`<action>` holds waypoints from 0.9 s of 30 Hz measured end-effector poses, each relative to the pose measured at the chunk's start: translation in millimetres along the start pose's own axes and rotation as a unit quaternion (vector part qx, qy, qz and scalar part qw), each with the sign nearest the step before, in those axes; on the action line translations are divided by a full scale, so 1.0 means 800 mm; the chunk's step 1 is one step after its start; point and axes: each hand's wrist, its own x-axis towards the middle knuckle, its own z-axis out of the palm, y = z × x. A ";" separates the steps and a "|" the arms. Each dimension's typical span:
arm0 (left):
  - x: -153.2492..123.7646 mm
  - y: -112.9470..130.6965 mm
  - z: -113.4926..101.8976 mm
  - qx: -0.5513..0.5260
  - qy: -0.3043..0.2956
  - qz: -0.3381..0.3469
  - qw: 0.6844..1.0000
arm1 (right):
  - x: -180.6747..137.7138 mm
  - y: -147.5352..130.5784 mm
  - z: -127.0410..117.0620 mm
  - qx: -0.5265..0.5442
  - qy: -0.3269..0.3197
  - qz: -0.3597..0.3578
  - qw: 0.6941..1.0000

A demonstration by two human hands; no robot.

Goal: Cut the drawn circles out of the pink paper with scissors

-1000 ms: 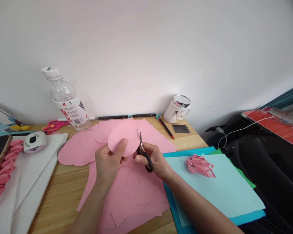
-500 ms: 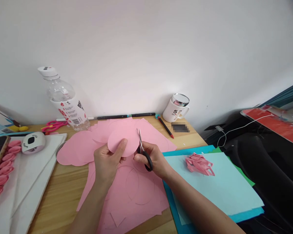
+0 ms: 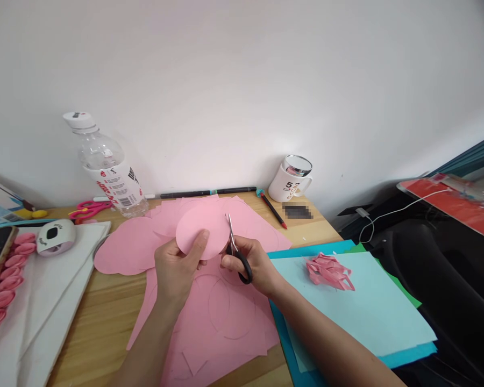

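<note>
Pink paper disc (image 3: 193, 221), centre, as I view it through the head camera: the left hand (image 3: 176, 269) pinches it near its lower edge, thumb on the upper face, above the middle of the table (image 3: 91, 317). The right hand (image 3: 255, 266) grasps black-handled scissors (image 3: 245, 264), blades pointing to the far side and lying along the disc's right edge; whether they bite into the paper I cannot tell. Beneath both hands I see overlapping pink sheets (image 3: 229, 346) with drawn curves; rounded pink pieces (image 3: 125, 247) lie to the left. Far left stands a clear bottle (image 3: 113, 183), with pink-handled scissors (image 3: 89, 209) just beside it. Far right, a white mug (image 3: 287, 185) stands near a black pen with a red tip (image 3: 272, 208). On the right, a crumpled pink bundle (image 3: 329, 271) rests on a pale blue sheet (image 3: 367, 320).
</note>
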 end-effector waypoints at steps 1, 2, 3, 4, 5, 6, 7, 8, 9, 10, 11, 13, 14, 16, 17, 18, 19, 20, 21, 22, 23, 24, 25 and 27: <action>0.000 0.000 0.000 -0.001 0.001 0.000 1.000 | 0.000 0.000 0.000 0.001 0.000 0.001 1.000; 0.000 -0.001 0.000 -0.001 0.001 0.000 1.000 | 0.000 0.000 0.000 0.002 -0.001 0.004 1.000; 0.000 -0.001 0.000 -0.001 0.002 0.000 1.000 | 0.000 0.001 0.000 0.003 -0.001 0.008 1.000; 0.000 -0.001 0.000 0.001 0.003 0.000 1.000 | 0.000 0.001 0.000 0.004 -0.001 0.011 1.000; 0.000 -0.001 0.000 0.003 0.005 0.000 1.000 | 0.000 0.001 0.000 0.006 -0.002 0.014 1.000; 0.000 -0.001 0.000 0.004 0.008 0.001 1.000 | -0.001 0.001 0.000 0.010 -0.004 0.015 1.000; 0.000 -0.001 0.000 0.005 0.009 0.002 1.000 | -0.001 0.001 0.000 0.013 -0.005 0.017 1.000; 0.000 -0.001 0.000 0.007 0.010 0.003 1.000 | -0.001 0.001 0.000 0.014 -0.008 0.018 1.000; 0.000 -0.001 0.000 0.007 0.011 0.003 1.000 | -0.001 0.001 0.000 0.013 -0.011 0.020 1.000; 0.000 -0.001 0.000 0.004 0.014 0.003 1.000 | -0.001 0.001 0.001 0.011 -0.014 0.021 1.000; 0.000 -0.001 0.000 0.001 0.017 0.003 1.000 | -0.001 0.001 0.001 0.008 -0.016 0.022 1.000; 0.001 0.000 -0.001 0.000 0.017 0.001 1.000 | -0.002 0.002 0.001 0.006 -0.022 0.027 0.999; 0.001 0.000 -0.001 0.001 0.017 0.002 1.000 | -0.002 0.002 0.001 0.008 -0.025 0.029 0.999; 0.001 0.001 -0.002 0.005 0.013 0.002 1.000 | -0.001 0.003 0.000 0.017 -0.031 0.033 0.999; 0.001 0.000 -0.002 0.003 0.009 0.002 1.000 | -0.001 0.003 0.000 0.022 -0.030 0.033 0.999; 0.001 0.000 -0.002 -0.004 0.005 0.003 1.000 | -0.001 0.003 0.000 0.026 -0.025 0.033 0.999; 0.001 -0.001 -0.001 -0.014 0.000 0.003 1.000 | -0.001 0.003 0.001 0.028 -0.015 0.031 0.999; 0.001 -0.002 -0.001 -0.026 -0.007 0.001 1.000 | -0.001 0.003 0.001 0.029 -0.002 0.028 0.999; 0.001 -0.003 0.000 -0.042 -0.013 -0.001 0.999 | 0.000 0.002 0.001 0.030 0.014 0.023 0.999; 0.002 -0.004 0.001 -0.062 -0.013 -0.003 0.998 | 0.000 0.001 0.001 0.032 0.030 0.018 0.999; 0.003 -0.005 0.001 -0.086 -0.002 -0.007 0.996 | 0.001 0.001 0.001 0.035 0.049 0.015 0.998; 0.005 -0.005 0.002 -0.113 0.022 -0.009 0.993 | 0.001 0.001 0.001 0.039 0.068 0.014 0.997; 0.008 -0.005 0.002 -0.143 0.063 -0.009 0.988 | 0.002 0.001 0.002 0.042 0.087 0.016 0.995; 0.015 -0.005 0.000 -0.202 0.170 -0.006 0.965 | 0.004 0.002 0.002 0.048 0.121 0.020 0.991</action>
